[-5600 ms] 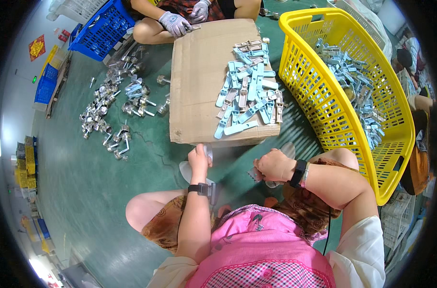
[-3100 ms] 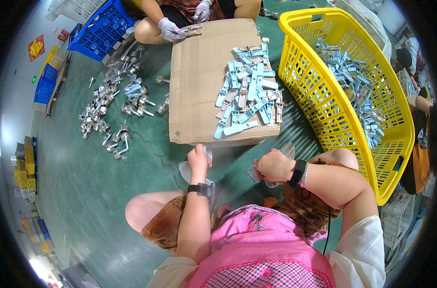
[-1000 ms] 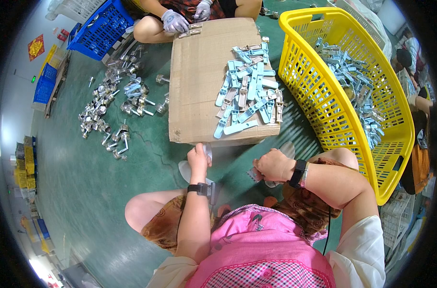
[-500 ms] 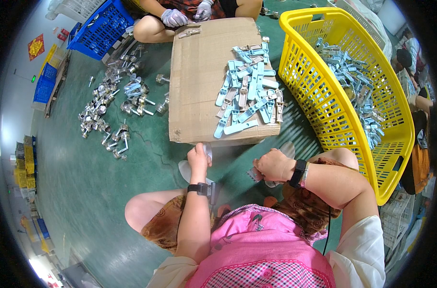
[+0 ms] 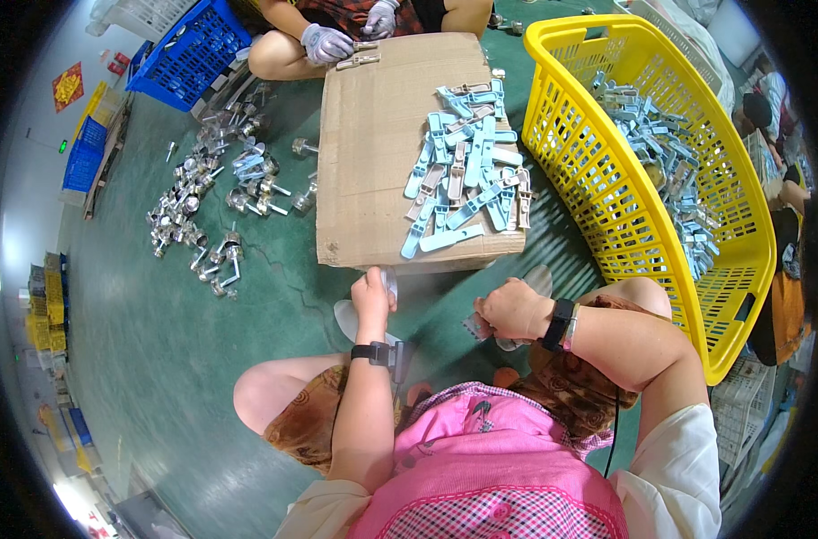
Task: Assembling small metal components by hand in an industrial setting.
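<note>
My left hand (image 5: 370,295) is closed in a fist just off the near edge of the cardboard box (image 5: 364,162). A pale, see-through edge shows beside its fingers; what it holds, if anything, is hidden. My right hand (image 5: 514,310) is also closed, knuckles up, above the floor near my right knee. A small translucent piece (image 5: 475,326) shows at its fingertips, too unclear to name. On the right half of the box lies a loose pile of light-blue and beige plastic clip-like parts (image 5: 472,162). Neither hand touches that pile.
A large yellow basket (image 5: 598,180) of similar parts stands at my right. Metal cup-shaped fittings with stems (image 5: 189,193) lie on the green floor to the left. Beyond the box sits a co-worker with gloved hands (image 5: 326,43). A blue crate (image 5: 189,58) stands far left.
My hands have stayed in the same place. At the box's far edge, the co-worker's gloved hand has shifted slightly, and a second beige part now shows there beside the first.
</note>
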Demonstrator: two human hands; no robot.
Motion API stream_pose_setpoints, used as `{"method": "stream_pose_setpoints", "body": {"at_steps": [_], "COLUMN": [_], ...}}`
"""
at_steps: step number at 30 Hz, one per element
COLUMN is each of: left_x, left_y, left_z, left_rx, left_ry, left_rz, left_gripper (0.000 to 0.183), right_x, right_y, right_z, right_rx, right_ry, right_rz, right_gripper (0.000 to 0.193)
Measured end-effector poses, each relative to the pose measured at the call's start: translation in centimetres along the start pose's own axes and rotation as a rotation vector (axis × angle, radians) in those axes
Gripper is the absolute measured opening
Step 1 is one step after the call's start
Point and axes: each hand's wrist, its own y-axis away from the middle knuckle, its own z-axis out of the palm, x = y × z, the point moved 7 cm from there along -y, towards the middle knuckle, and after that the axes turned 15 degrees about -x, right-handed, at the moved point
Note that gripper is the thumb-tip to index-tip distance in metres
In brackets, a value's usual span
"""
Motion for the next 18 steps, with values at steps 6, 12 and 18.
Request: {"method": "stream_pose_setpoints", "body": {"at_steps": [6, 12, 18], "left_x": [-0.06, -0.15, -0.24], "left_y": [-0.07, -0.14, -0.16], "left_z": [0.00, -0.08, -0.09], "left_rx": [-0.007, -0.005, -0.010], "left_ry": [-0.008, -0.011, 0.000], "left_rz": [-0.003, -0.002, -0.004], "left_gripper": [0.038, 0.039, 0.038], "right_x": [-0.08, -0.01, 0.06], "right_y": [0.30, 0.08, -0.12], "right_z": [-0.25, 0.01, 0.25], "right_rx": [-0.003, 0.000, 0.021], "right_ry": [-0.020, 0.000, 0.027], "right_rz": [-0.012, -0.009, -0.014], "right_gripper": [0.021, 0.021, 0.021]}}
